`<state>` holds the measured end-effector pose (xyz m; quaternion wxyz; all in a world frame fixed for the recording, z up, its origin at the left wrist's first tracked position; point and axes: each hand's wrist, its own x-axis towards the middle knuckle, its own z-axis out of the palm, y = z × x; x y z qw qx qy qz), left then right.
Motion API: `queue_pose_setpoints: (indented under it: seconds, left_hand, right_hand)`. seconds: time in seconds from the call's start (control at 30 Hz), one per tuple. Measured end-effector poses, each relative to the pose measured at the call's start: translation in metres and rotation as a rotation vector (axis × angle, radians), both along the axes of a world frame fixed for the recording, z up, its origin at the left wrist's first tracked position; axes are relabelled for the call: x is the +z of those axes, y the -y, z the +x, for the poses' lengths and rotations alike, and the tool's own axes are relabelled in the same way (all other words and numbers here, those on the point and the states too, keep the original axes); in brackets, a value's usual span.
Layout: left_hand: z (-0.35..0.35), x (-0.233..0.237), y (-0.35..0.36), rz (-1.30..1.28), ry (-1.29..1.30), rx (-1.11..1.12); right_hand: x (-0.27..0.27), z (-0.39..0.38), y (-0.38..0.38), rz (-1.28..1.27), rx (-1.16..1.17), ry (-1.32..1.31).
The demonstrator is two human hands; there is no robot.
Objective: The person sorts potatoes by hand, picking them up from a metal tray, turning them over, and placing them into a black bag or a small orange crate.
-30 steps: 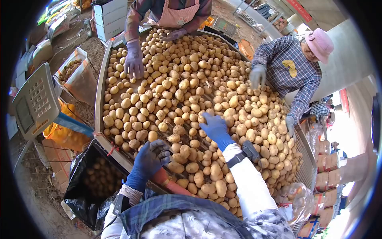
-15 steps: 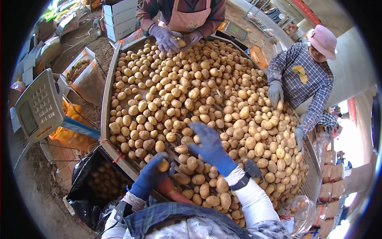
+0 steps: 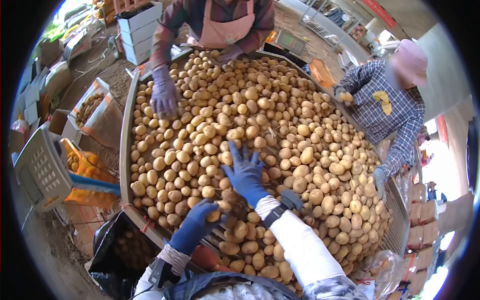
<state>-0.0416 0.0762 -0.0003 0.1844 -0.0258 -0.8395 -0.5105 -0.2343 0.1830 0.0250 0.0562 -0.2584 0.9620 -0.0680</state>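
Left hand [image 3: 196, 226], blue-gloved, is closed around one small tan potato [image 3: 214, 216] at the near edge of the metal-rimmed tabletop [image 3: 122, 150]. Right hand [image 3: 245, 173], fingers spread wide, lies flat on the heap of tan potatoes [image 3: 280, 115] just beyond.

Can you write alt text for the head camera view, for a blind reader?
A table heaped with potatoes: the left hand, blue-gloved, grips one potato near the rim; the right hand lies spread on the pile. Two other gloved people stand alongside.
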Motion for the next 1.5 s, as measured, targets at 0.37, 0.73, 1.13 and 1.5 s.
queue_pose_setpoints:
  seconds: [0.37,0.73,1.13,1.5]
  left_hand:
    - [-0.083,-0.063,0.03,0.123,0.145,0.195]
    - [-0.03,0.041,0.02,1.594,0.321,0.313]
    - [-0.02,-0.008,0.006,1.859,0.388,-0.212]
    - [-0.03,0.023,-0.003,1.943,0.437,0.026]
  right_hand:
    - [-0.016,-0.039,0.07,-0.373,0.116,0.211]
    - [0.016,-0.099,-0.075,-0.482,-0.033,0.029]
    - [-0.006,-0.15,-0.06,0.135,-0.09,-0.086]
    - [0.062,-0.038,-0.066,-0.971,-0.124,0.857]
